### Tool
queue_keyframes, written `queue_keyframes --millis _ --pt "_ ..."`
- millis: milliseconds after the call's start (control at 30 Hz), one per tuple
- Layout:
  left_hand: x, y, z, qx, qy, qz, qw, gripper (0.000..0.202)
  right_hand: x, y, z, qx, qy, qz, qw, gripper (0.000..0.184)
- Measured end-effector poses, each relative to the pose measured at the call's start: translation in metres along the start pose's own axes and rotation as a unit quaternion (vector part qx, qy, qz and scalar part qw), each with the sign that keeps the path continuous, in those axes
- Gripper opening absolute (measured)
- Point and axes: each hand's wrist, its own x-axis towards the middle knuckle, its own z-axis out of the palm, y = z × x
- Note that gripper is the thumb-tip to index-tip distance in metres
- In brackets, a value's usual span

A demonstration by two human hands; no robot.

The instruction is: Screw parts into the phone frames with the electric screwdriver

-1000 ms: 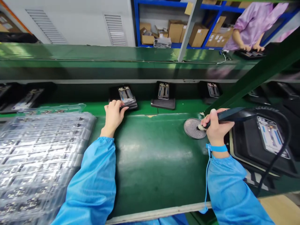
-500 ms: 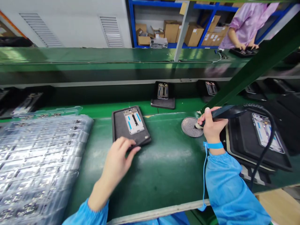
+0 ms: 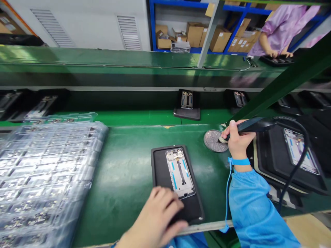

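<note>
My left hand [image 3: 162,213] is low in the middle of the view, over the lower left part of a black tray [image 3: 160,172]. Its fingers are loosely bent, with the thumb apart, and they look slightly blurred. In the tray lies a silver phone frame [image 3: 180,174] with blue strips and a dark flex cable. My right hand [image 3: 239,137] is wrapped round a black corded electric screwdriver [image 3: 254,124]. The screwdriver's pale tip end is over a round dimpled metal plate [image 3: 216,141]; whether it touches cannot be made out.
Stacked clear plastic trays [image 3: 51,165] with small parts cover the left. Black trays with another phone frame [image 3: 301,151] are stacked at right. More trayed frames [image 3: 187,100] line the lower strip behind. A green post [image 3: 274,86] slants nearby; a co-worker [image 3: 281,31] works beyond.
The black tray with the phone frame has come nearer and to the right, along with my left hand. My right hand stays at the round plate with the screwdriver. The view has shifted slightly.
</note>
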Motion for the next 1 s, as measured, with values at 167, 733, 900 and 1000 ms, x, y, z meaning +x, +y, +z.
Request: queue_keyframes --millis 167,733,900,1000 --pt "0.081 -0.071 -0.014 0.046 0.091 -0.177 0.979 0.044 -0.007 -0.021 0.005 0.012 0.008 -0.021 1.000 0.068" --pt "0.131 -0.084 0.004 -0.076 0.020 -0.195 0.978 0.047 -0.089 -0.047 0.099 0.172 -0.231 0.074 0.955 0.047" --pt "0.132 -0.080 0.004 -0.079 0.023 -0.195 0.977 0.046 -0.091 -0.047 0.098 0.166 -0.240 0.068 0.954 0.046" --pt "0.132 -0.080 0.003 -0.083 0.026 -0.192 0.978 0.046 -0.093 -0.048 0.098 0.154 -0.243 0.062 0.956 0.047"
